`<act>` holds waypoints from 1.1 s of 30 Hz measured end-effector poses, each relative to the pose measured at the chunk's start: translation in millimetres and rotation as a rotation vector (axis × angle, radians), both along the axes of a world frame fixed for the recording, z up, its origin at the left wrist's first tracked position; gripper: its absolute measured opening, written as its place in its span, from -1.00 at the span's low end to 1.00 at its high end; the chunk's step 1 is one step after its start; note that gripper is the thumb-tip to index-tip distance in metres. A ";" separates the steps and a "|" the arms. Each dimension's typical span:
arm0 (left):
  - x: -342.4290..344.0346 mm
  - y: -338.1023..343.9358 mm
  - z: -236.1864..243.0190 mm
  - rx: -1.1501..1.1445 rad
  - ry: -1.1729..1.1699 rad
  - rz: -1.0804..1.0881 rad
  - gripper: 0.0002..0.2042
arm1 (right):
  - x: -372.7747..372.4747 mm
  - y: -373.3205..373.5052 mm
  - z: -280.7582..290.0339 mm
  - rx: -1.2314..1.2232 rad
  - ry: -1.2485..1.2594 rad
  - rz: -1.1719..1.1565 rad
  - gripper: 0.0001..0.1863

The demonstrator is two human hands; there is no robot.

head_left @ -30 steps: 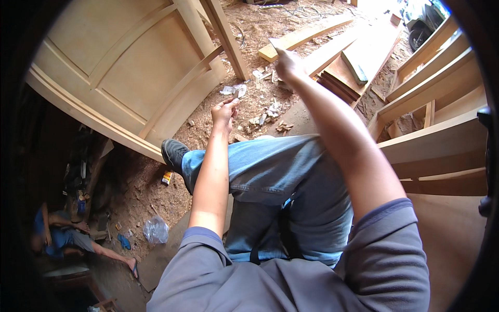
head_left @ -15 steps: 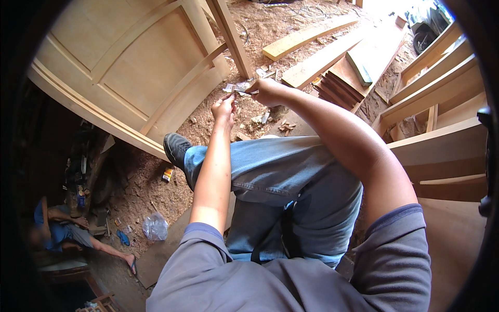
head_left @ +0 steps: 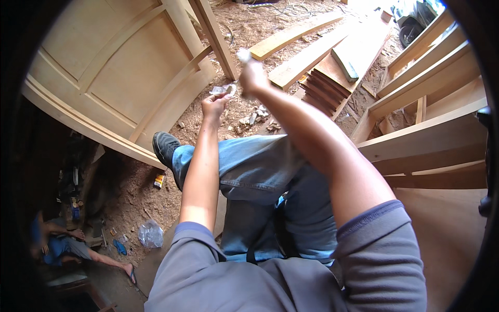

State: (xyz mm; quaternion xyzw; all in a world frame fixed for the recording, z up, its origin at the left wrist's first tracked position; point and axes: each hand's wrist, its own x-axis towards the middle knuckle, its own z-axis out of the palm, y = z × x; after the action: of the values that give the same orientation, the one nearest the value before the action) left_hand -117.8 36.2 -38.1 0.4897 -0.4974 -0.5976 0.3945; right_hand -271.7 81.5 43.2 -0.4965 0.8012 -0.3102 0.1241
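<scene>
My left hand (head_left: 212, 107) is out beyond my raised knee, with thumb and fingers pinched on a small brownish piece (head_left: 229, 91), too small to name. To its right and slightly higher, my right hand (head_left: 253, 79) is closed and smeared by motion. A blurred bright tip (head_left: 243, 55) of a thin metal tool sticks out above that fist; its exact kind cannot be told. The two hands are apart. Under them, wood chips and scraps (head_left: 253, 115) litter the ground.
A large panelled wooden door (head_left: 140, 62) leans at left. Boards (head_left: 312, 54) and stacked brown slats (head_left: 325, 93) lie ahead right, with wooden frames (head_left: 421, 109) along the right. A seated person (head_left: 67, 247) is at lower left, near a clear plastic bag (head_left: 150, 234).
My right hand has swung up and away from my left hand, its thin metal tool now pointing upward. My left hand keeps its pinch. The whole view has shifted slightly.
</scene>
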 end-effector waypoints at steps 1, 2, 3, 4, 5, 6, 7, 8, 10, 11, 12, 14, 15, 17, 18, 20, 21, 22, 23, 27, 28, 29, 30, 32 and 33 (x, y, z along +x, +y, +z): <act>2.5 5.7 -1.9 0.014 0.103 0.009 -0.79 | -23.0 -12.5 6.5 -0.049 -0.066 -0.040 -0.80; 4.5 8.7 -2.5 0.052 0.209 0.007 -0.78 | -41.8 -14.2 3.6 -0.091 -0.191 -0.073 -0.80; 6.7 11.5 -3.3 0.103 0.210 0.039 -0.78 | -65.3 -17.5 3.7 -0.138 -0.314 -0.110 -0.80; 10.5 13.2 -3.3 0.139 0.258 0.027 -0.78 | -81.3 -15.4 -1.5 -0.172 -0.346 -0.155 -0.78; 13.3 11.9 -1.8 0.157 0.274 0.064 -0.78 | -98.6 -10.4 -3.6 -0.099 -0.276 -0.107 -0.76; 16.4 10.5 0.0 0.171 0.320 0.102 -0.79 | -103.0 -9.3 -6.3 0.041 -0.076 -0.081 -0.72; 18.1 8.8 1.5 0.161 0.361 0.095 -0.80 | -106.9 -4.2 -7.1 0.062 -0.135 0.086 -0.69; 16.9 8.3 1.9 0.170 0.394 0.121 -0.80 | -105.5 0.2 -6.2 0.190 -0.212 0.203 -0.64; 13.7 8.1 3.1 0.154 0.395 0.137 -0.80 | -90.1 8.2 1.1 0.263 -0.137 0.369 -0.64; 12.0 10.7 2.8 0.146 0.377 0.172 -0.80 | -78.8 11.0 7.2 0.280 -0.136 0.424 -0.65; 9.4 10.4 4.2 0.158 0.369 0.196 -0.80 | -68.0 12.4 14.5 0.282 -0.132 0.484 -0.65; 6.2 11.7 4.9 0.133 0.390 0.223 -0.88 | -47.2 15.3 25.4 0.352 -0.156 0.534 -0.66; 6.0 12.1 4.6 0.125 0.378 0.217 -0.87 | -39.4 16.8 28.5 0.334 -0.128 0.570 -0.65; 5.5 11.6 3.3 0.111 0.355 0.220 -0.87 | -26.5 20.8 27.4 0.293 -0.059 0.609 -0.64; 5.5 11.1 2.3 0.104 0.342 0.222 -0.87 | -22.0 22.6 25.0 0.286 -0.023 0.618 -0.63; 5.1 9.7 0.6 0.098 0.329 0.233 -0.87 | -16.0 26.1 18.6 0.274 -0.010 0.644 -0.63; 4.8 9.2 -0.1 0.094 0.323 0.236 -0.88 | -13.7 27.7 15.6 0.261 -0.003 0.645 -0.64; 4.4 8.6 -0.3 0.108 0.322 0.236 -0.88 | -12.3 29.0 13.8 0.270 0.000 0.635 -0.64; 4.0 8.3 -0.2 0.086 0.321 0.241 -0.88 | -10.7 29.4 13.0 0.258 0.000 0.630 -0.64; 3.0 8.5 0.8 0.101 0.339 0.266 -0.88 | -5.7 28.5 17.6 0.254 -0.048 0.652 -0.64; 3.0 8.6 0.6 0.112 0.344 0.275 -0.88 | -4.1 28.2 18.6 0.250 -0.044 0.655 -0.64; 3.0 8.3 0.1 0.107 0.340 0.270 -0.88 | -2.8 27.8 19.1 0.258 -0.047 0.647 -0.64; 3.2 8.1 -0.7 0.103 0.334 0.263 -0.88 | -1.8 27.7 18.8 0.264 -0.063 0.642 -0.65; 3.6 6.9 -3.2 0.079 0.315 0.234 -0.88 | -0.9 27.5 16.7 0.239 0.011 0.636 -0.65; 3.9 6.1 -4.4 0.057 0.302 0.212 -0.88 | -1.3 27.4 15.2 0.238 0.036 0.630 -0.66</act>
State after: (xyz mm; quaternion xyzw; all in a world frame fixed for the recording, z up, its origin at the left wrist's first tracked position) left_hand -113.9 42.3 -42.5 0.4553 -0.3609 -0.6332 0.5114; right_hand -273.0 108.9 58.3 -0.7073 0.6409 -0.1522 0.2567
